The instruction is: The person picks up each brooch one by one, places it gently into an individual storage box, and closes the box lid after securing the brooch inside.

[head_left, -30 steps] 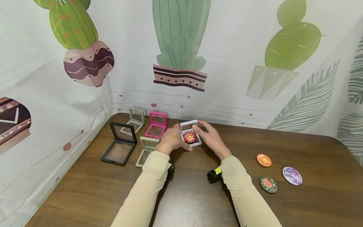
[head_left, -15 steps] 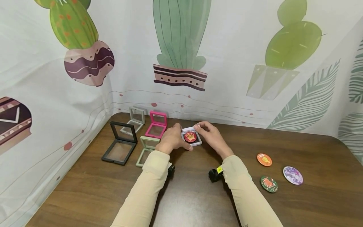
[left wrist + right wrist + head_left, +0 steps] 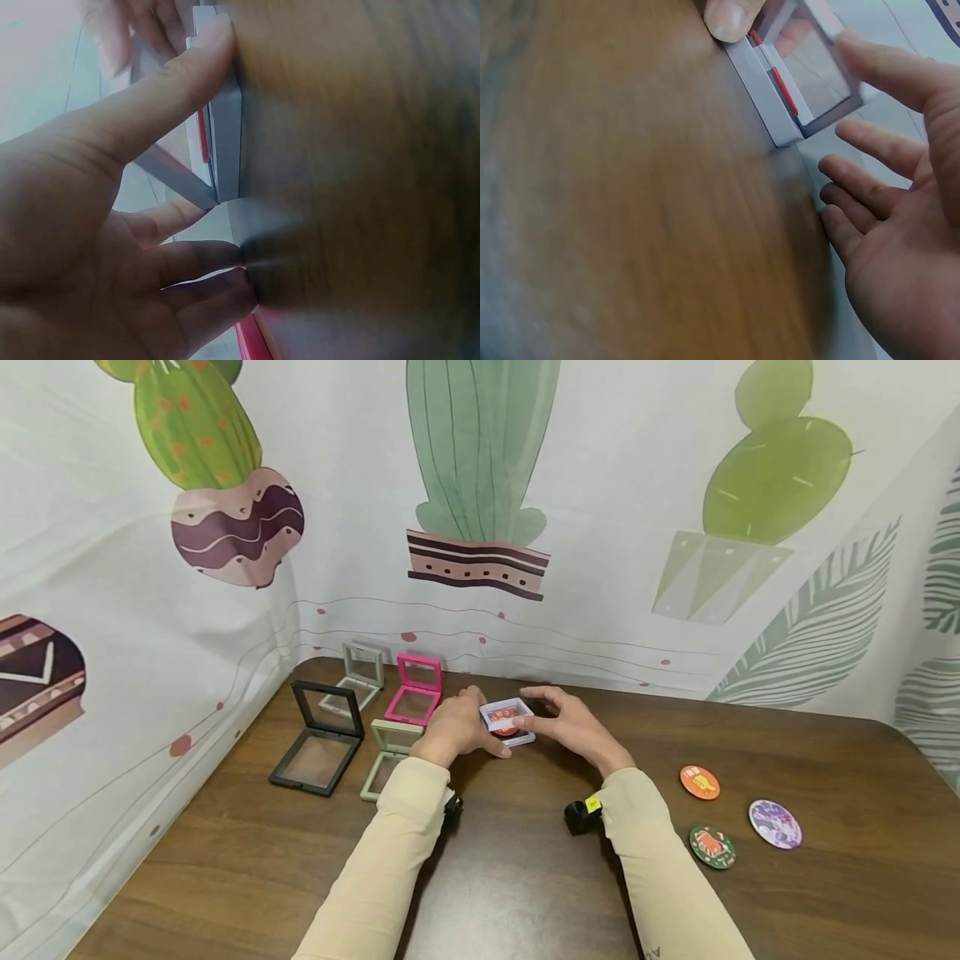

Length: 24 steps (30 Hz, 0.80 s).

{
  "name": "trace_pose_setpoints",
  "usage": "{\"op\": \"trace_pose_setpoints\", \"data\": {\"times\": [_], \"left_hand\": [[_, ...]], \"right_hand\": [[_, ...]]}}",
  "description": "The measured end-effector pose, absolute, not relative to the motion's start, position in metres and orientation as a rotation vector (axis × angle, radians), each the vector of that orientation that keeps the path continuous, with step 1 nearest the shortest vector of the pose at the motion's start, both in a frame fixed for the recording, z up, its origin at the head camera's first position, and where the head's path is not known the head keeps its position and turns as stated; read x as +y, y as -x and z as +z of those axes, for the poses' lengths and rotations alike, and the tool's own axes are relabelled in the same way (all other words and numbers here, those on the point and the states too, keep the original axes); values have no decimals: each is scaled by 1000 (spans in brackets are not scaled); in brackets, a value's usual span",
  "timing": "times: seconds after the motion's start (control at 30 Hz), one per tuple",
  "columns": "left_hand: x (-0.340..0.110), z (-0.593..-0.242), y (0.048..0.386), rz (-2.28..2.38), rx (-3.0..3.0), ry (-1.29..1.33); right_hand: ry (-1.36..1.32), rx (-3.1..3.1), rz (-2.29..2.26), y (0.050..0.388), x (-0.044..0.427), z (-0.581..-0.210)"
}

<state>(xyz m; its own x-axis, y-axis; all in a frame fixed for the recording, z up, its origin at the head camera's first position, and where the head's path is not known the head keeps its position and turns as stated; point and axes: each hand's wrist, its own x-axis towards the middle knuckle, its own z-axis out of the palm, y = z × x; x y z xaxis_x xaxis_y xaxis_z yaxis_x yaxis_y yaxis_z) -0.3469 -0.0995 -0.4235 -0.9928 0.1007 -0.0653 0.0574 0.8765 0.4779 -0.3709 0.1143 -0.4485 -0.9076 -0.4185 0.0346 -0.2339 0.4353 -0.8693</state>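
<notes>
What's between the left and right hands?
The white hinged display frame, its lid part-way open, with a red round badge inside; the head view shows it.

The left arm (image 3: 371, 872) and right arm (image 3: 667, 864) reach forward, slanting inward. The left hand (image 3: 456, 727) grips, thumb (image 3: 169, 94) straight, fingers (image 3: 199, 259) slightly bent; near it, the right hand (image 3: 576, 727) extends its thumb (image 3: 889, 71), its other fingers (image 3: 862, 180) loosely bent.

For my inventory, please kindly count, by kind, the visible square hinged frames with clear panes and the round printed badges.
Square hinged frames: 5 (black frame, pale grey frame, pink frame, light green frame, white frame)
Round printed badges: 4 (orange badge, purple badge, dark green badge, red badge in the white frame)
Total visible: 9
</notes>
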Motion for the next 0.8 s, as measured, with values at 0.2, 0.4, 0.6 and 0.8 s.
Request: {"op": "trace_pose_setpoints", "data": {"times": [0.2,0.4,0.6,0.8], "left_hand": [[-100,-422,346,725,2964,-154],[-100,-420,345,700,2955,-178],[-100,-416,345,682,2923,-176],[-103,-413,345,704,2880,-199]], "right_hand": [[646,2510,-1437,372,116,-449],[677,2525,-1431,373,117,-452],[678,2533,-1427,374,118,-452],[716,2534,-1422,374,119,-452]]}}
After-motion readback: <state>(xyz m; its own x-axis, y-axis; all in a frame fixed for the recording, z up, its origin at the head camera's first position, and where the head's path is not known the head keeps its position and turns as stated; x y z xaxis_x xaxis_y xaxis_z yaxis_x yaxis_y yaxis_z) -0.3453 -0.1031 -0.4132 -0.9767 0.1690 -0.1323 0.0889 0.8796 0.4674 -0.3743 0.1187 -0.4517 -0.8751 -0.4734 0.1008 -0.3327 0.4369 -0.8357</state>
